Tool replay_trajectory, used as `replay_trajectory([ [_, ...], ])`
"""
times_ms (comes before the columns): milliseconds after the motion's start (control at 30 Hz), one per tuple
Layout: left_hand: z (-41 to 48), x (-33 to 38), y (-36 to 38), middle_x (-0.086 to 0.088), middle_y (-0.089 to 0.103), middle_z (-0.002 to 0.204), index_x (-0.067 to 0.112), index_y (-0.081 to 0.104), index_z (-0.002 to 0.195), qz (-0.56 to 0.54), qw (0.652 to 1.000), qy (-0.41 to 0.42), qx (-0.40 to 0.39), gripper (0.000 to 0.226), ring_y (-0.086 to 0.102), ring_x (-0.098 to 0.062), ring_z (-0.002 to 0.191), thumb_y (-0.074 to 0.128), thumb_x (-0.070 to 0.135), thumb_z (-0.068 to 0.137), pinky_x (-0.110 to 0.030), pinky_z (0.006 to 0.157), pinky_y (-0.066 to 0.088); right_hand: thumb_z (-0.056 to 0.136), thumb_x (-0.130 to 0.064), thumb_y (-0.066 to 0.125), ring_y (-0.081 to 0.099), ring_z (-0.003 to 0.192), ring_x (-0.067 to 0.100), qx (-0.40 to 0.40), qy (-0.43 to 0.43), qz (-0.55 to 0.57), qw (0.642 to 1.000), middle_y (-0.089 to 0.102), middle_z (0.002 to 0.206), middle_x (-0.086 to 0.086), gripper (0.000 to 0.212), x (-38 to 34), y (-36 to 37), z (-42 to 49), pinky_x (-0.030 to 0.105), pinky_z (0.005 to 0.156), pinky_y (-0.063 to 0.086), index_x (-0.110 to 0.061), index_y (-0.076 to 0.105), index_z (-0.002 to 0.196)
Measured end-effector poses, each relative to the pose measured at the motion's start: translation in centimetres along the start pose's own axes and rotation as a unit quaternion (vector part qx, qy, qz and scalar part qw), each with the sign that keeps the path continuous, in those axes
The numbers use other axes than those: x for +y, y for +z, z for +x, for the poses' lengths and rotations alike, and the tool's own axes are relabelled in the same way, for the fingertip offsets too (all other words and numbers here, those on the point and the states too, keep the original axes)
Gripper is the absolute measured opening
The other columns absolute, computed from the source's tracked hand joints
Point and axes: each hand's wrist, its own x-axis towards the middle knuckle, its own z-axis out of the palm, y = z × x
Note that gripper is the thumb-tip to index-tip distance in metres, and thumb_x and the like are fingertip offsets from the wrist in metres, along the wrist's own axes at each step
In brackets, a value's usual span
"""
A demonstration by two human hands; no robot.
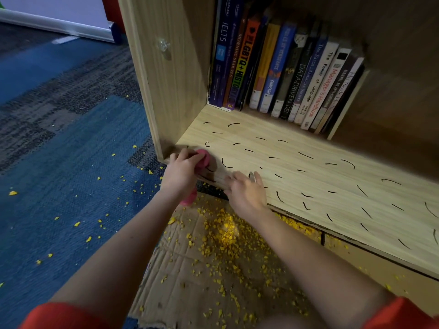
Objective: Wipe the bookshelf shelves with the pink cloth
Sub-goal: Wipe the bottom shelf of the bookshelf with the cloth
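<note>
The crumpled pink cloth (pixel 203 158) is mostly hidden under the left hand (pixel 183 167), left of centre. The light wooden bookshelf (pixel 308 176) runs off the right and top edges. The right hand (pixel 247 195) has blurred fingertips (pixel 259 179).

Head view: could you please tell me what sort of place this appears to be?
Probably a library or office reading corner: a wooden bookshelf holding study and management books stands on blue-grey carpet tiles.

Blue-and-grey patterned carpet tiles (pixel 59 138) at 9 o'clock; flat brown cardboard sheet (pixel 166 293) w/ scattered yellow crumbs (pixel 225 233) at 6; pale lilac wall (pixel 59 8), white skirting strip (pixel 59 24) at 11.
</note>
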Motion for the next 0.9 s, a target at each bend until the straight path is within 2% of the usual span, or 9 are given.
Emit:
replay_trajectory([
  [133,1.8,0.6,1.2,0.006,0.03,0.146,0.039,0.042,0.137,0.011,0.996,-0.042,-0.077,0.05,0.022,-0.031,0.129,0.04,0.014,0.093,-0.044,0.104,0.021,0.099,-0.022,0.04,0.043,0.125,0.017,0.002,-0.024,-0.014,1.0,0.043,0.137,-0.002,0.04,0.5,0.5,-0.3,0.039,0.113,0.008,-0.023,0.042,0.139],
  [200,1.8,0.2,1.7,0.004,0.032,0.144,0.038,0.046,0.135,0.021,0.996,0.0,-0.085,0.044,0.023,-0.031,0.131,0.042,0.021,0.095,-0.043,0.106,0.019,0.1,-0.022,0.038,0.044,0.124,0.015,-0.008,-0.022,-0.018,1.0,0.043,0.138,-0.004,0.039,0.8,0.0,-0.2,0.04,0.115,0.005,-0.026,0.042,0.139],
  [333,1.8,-1.7,1.3,-0.002,0.044,0.138,0.03,0.051,0.133,0.05,0.984,0.127,-0.115,0.043,0.042,-0.021,0.126,0.052,0.016,0.093,-0.03,0.103,0.02,0.102,-0.026,0.033,0.046,0.125,0.017,-0.024,-0.018,-0.005,1.0,0.043,0.14,-0.005,0.04,0.9,-0.8,-0.3,0.039,0.116,0.002,-0.028,0.042,0.14],
  [433,4.0,-3.3,1.4,-0.006,0.055,0.13,0.03,0.057,0.129,0.049,0.995,0.057,-0.063,0.045,0.051,-0.029,0.116,0.052,0.006,0.09,-0.037,0.104,0.034,0.102,-0.023,0.033,0.052,0.119,0.016,-0.017,-0.021,0.005,1.0,0.045,0.139,-0.005,0.04,1.0,-0.6,-0.1,0.038,0.116,0.0,-0.027,0.042,0.14],
  [500,4.4,-2.3,1.5,-0.007,0.057,0.128,0.031,0.06,0.124,0.059,0.998,0.012,-0.034,0.049,0.052,-0.033,0.114,0.046,0.0,0.089,-0.042,0.103,0.035,0.101,-0.02,0.035,0.055,0.115,0.016,-0.006,-0.023,0.005,1.0,0.047,0.136,-0.005,0.039,1.0,-0.3,0.0,0.038,0.115,-0.002,-0.026,0.046,0.137],
  [667,1.9,-0.9,2.8,-0.003,0.052,0.13,0.031,0.055,0.13,0.064,0.988,0.12,-0.076,0.046,0.05,-0.03,0.115,0.053,0.008,0.091,-0.038,0.104,0.036,0.097,-0.01,0.042,0.043,0.129,0.011,0.016,-0.015,0.043,0.999,0.043,0.141,-0.007,0.048,1.1,0.2,-0.4,0.038,0.116,-0.005,-0.029,0.042,0.14],
  [767,4.1,-2.4,2.2,-0.004,0.057,0.127,0.027,0.056,0.129,0.071,0.995,0.034,-0.06,0.043,0.047,-0.03,0.114,0.049,0.007,0.092,-0.041,0.098,0.04,0.095,-0.007,0.045,0.045,0.127,0.012,0.025,-0.021,0.037,0.999,0.044,0.139,-0.008,0.051,1.2,0.3,-0.3,0.038,0.116,-0.005,-0.028,0.04,0.142],
  [833,4.2,-0.7,1.9,-0.008,0.058,0.124,0.021,0.058,0.126,0.088,0.995,-0.022,-0.05,0.039,0.043,-0.031,0.113,0.045,0.006,0.093,-0.041,0.095,0.042,0.094,-0.005,0.046,0.046,0.126,0.014,0.029,-0.017,0.042,0.999,0.045,0.138,-0.007,0.051,1.1,0.4,-0.2,0.039,0.116,-0.004,-0.028,0.043,0.14],
  [900,2.6,0.9,2.3,-0.006,0.056,0.126,0.023,0.059,0.125,0.093,0.993,0.024,-0.062,0.041,0.044,-0.032,0.112,0.044,0.003,0.092,-0.04,0.096,0.041,0.094,-0.004,0.046,0.048,0.124,0.015,0.032,-0.01,0.051,0.998,0.048,0.135,-0.006,0.05,1.1,0.5,-0.2,0.039,0.116,-0.004,-0.031,0.048,0.136],
])
